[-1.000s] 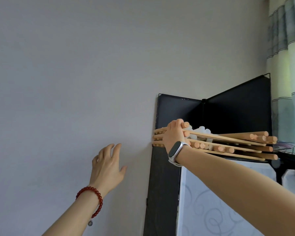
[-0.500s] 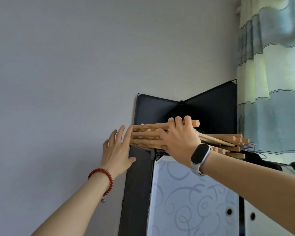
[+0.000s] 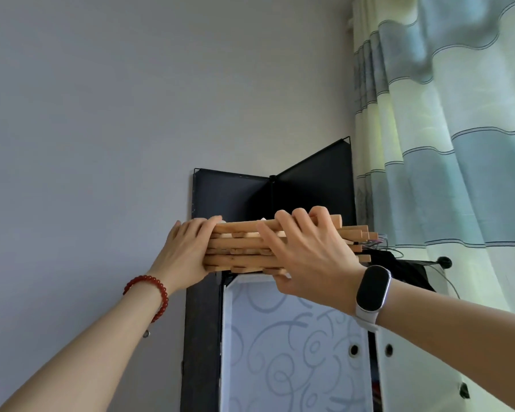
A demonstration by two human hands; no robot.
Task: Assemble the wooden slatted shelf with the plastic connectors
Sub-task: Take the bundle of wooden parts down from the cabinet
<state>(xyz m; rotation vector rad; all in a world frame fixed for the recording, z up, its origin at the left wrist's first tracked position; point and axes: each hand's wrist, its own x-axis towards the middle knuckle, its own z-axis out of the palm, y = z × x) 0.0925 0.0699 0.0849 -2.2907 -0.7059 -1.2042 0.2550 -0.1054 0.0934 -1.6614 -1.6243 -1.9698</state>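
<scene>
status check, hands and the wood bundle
Left hand on bundle's left end. Right hand curled over wooden slat bundle, atop the black cabinet. Nothing blocking.

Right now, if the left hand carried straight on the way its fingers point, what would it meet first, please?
The left hand already grips the end of the bundle of wooden slats, so it meets those first. Behind them the black panel seems next, though depth is unclear.

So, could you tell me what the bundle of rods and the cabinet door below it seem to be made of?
The bundle of rods looks like light, unpainted wood: tan, matte, with faint grain. The cabinet door looks like translucent white plastic with a printed swirl pattern, though it could be another sheet material.
</scene>
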